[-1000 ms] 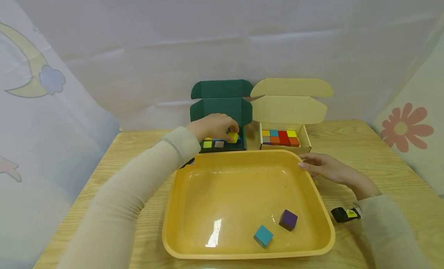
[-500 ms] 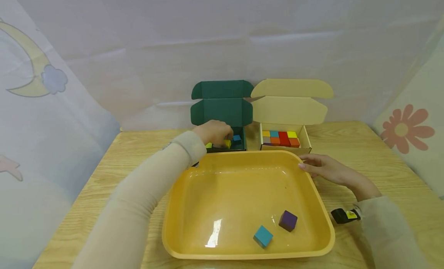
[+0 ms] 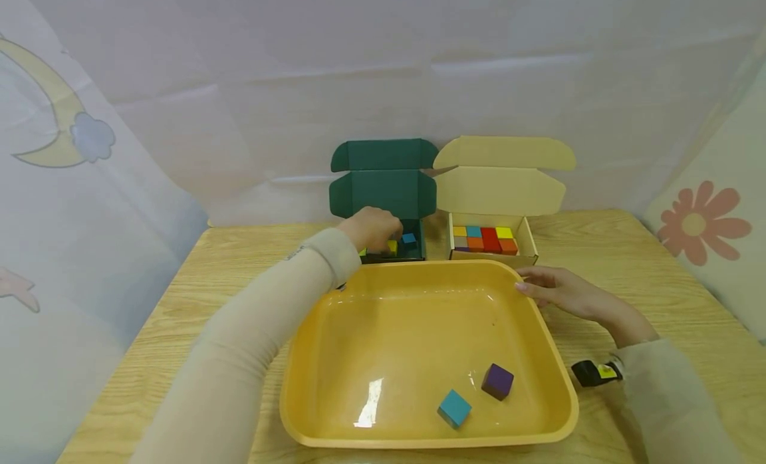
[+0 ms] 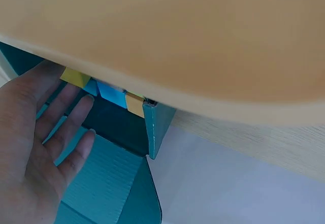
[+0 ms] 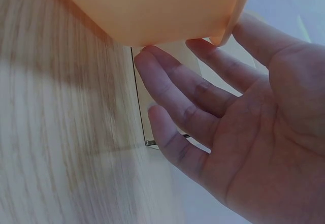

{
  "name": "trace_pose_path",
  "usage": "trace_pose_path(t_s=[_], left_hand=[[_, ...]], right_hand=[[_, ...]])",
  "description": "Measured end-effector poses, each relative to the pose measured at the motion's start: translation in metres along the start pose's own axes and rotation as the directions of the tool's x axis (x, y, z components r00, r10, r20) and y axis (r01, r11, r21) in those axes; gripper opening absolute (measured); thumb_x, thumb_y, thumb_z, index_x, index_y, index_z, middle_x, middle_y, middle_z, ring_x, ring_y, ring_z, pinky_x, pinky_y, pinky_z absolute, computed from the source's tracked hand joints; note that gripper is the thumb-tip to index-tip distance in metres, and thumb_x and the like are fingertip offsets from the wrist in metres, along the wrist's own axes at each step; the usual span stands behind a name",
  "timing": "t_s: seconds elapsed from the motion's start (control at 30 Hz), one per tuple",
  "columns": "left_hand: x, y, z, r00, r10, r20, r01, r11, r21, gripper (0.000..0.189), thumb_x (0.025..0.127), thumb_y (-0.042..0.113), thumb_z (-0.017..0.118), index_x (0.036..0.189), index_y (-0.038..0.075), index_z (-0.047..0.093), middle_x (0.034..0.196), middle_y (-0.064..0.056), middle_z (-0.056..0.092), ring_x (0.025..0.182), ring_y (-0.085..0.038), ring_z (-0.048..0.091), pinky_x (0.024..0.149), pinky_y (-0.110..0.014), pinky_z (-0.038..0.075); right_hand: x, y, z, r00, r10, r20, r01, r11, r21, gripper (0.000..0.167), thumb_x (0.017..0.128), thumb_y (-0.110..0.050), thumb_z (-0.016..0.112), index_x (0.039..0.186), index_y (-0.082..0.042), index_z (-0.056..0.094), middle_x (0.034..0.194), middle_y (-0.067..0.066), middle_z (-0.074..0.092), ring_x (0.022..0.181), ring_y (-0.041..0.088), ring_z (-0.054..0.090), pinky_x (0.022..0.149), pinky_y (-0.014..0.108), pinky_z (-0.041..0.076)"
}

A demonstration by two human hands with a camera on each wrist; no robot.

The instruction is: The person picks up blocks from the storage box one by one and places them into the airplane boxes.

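My left hand (image 3: 374, 230) reaches into the open dark green box (image 3: 391, 191), its thumb and forefinger at a yellow cube (image 3: 392, 248). In the left wrist view that yellow cube (image 4: 76, 76) sits at the thumb tip, partly hidden by the tray rim, while the other fingers spread loosely. Blue and orange blocks (image 4: 134, 104) lie beside it in the box. At the far right corner of the yellow tray (image 3: 407, 344), my right hand (image 3: 562, 291) pinches the rim, thumb on top and fingers beneath. A teal cube (image 3: 454, 409) and a purple cube (image 3: 498, 381) lie in the tray.
An open cream box (image 3: 499, 188) with several coloured blocks (image 3: 489, 239) stands right of the green one. Both boxes are on the wooden table (image 3: 239, 251) behind the tray, their lids raised near the back wall sheet (image 3: 299, 85).
My left hand has lowered the yellow cube into the green box, shifting it slightly left; a blue block now shows to its right. The right hand and tray have stayed in place.
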State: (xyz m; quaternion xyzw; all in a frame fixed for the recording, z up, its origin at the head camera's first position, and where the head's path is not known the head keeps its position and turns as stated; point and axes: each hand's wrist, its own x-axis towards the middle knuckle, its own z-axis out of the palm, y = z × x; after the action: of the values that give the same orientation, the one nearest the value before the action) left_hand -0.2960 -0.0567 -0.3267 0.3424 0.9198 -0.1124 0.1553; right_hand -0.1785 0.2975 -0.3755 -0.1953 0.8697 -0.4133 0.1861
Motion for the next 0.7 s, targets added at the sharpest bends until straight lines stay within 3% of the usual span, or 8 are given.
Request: trace_pose_path(t_s=[0.4,0.7], left_hand=[[0.0,-0.0014,-0.002,1.0,-0.019,-0.023,0.019,1.0,-0.005,0.037,0.094,0.025,0.071,0.129,0.016,0.066,0.127,-0.002,0.064,0.111,-0.02,0.061,0.098,-0.036,0.048],[0.0005,-0.0035,-0.0059,0.99,0.013,-0.144,-0.026,0.995,-0.092,0.029,0.095,0.022,0.069,0.122,0.012,0.07,0.116,-0.002,0.068,0.1,-0.019,0.063,0.091,-0.033,0.051]], right_hand=[[-0.0006,-0.0004,0.0003,1.0,-0.001,-0.008,0.001,1.0,-0.021,0.048,0.105,-0.023,0.051,0.141,0.009,0.046,0.124,0.02,0.062,0.099,0.021,0.062,0.078,0.036,0.055],[-0.0008,-0.0005,-0.0003,1.0,0.003,-0.006,-0.003,1.0,-0.013,0.048,0.105,-0.023,0.051,0.141,0.009,0.045,0.123,0.019,0.062,0.098,0.021,0.061,0.079,0.036,0.055]])
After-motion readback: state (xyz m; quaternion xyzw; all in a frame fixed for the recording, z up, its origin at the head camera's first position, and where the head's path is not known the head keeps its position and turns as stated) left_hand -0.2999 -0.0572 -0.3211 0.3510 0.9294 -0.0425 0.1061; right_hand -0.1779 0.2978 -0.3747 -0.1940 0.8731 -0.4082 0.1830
